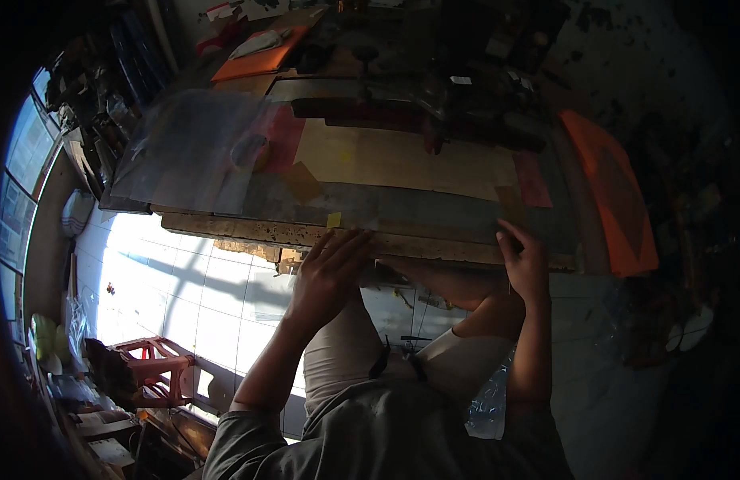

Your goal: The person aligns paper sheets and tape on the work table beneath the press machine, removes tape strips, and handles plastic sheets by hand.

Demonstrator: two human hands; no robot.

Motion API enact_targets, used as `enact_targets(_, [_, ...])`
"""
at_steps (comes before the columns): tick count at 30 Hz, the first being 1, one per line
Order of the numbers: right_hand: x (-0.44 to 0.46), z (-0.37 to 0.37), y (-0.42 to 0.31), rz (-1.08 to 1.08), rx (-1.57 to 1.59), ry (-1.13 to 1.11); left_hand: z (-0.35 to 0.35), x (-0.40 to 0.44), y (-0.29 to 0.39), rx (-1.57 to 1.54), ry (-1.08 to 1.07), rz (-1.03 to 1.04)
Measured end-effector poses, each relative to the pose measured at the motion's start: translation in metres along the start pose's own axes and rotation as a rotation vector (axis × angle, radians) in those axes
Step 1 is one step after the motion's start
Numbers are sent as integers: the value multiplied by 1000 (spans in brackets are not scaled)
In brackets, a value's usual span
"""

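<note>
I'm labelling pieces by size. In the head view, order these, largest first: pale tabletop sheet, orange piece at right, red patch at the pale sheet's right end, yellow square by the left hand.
1. Pale tabletop sheet and orange piece: too alike to rank
2. Red patch
3. Yellow square

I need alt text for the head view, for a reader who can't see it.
A seated person's left hand and right hand are at the near edge of a worktable, where a long pale sheet lies. An orange sheet is at the right; a red stool is on the tiled floor at left.
</note>
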State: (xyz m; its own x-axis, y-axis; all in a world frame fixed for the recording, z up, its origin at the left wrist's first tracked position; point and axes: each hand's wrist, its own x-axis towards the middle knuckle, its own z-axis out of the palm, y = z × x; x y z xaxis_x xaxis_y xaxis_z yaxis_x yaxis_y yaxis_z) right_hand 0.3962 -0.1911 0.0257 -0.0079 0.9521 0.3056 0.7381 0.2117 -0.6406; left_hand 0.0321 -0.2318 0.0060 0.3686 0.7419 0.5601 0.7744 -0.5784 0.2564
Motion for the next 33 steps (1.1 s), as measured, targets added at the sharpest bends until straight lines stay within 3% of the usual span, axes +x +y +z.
enact_targets(33, [4, 8, -1, 4, -20, 56, -12, 5, -6, -135, -60, -26])
